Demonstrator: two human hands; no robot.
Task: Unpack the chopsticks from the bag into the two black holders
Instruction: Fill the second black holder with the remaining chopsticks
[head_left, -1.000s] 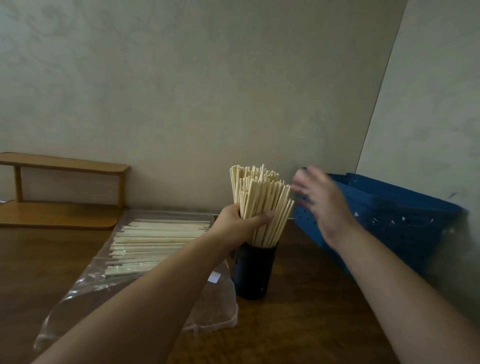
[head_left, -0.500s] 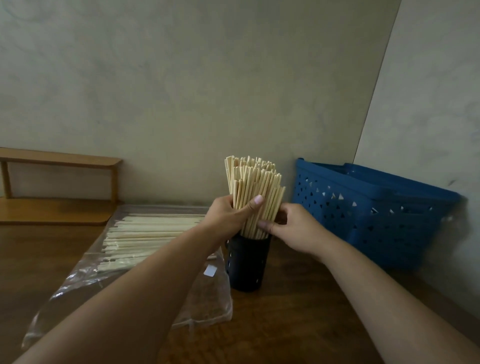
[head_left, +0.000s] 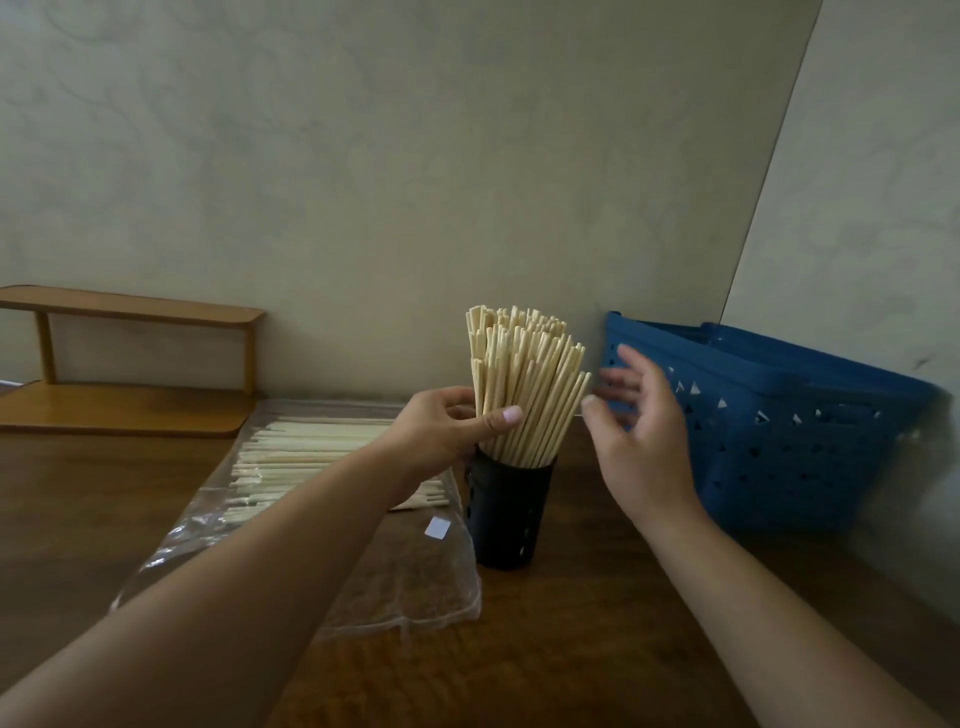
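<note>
A thick bundle of pale wooden chopsticks (head_left: 524, 379) stands upright in a black holder (head_left: 506, 512) on the brown table. My left hand (head_left: 447, 423) grips the bundle just above the holder's rim, thumb across its front. Just right of the bundle, my right hand (head_left: 636, 415) hovers with fingers spread and holds nothing. Behind my left arm lies a clear plastic bag (head_left: 363, 582) with more chopsticks (head_left: 306, 452) flat inside it. Only one black holder is in view.
A blue perforated plastic basket (head_left: 779, 431) stands at the right against the wall. A small wooden shelf (head_left: 130, 364) sits at the back left. Walls close off the table at the back and right.
My right hand, which was touching the bundle half a second ago, has let go and pulled away to the right with fingers spread. My left hand keeps its grip on the bundle.
</note>
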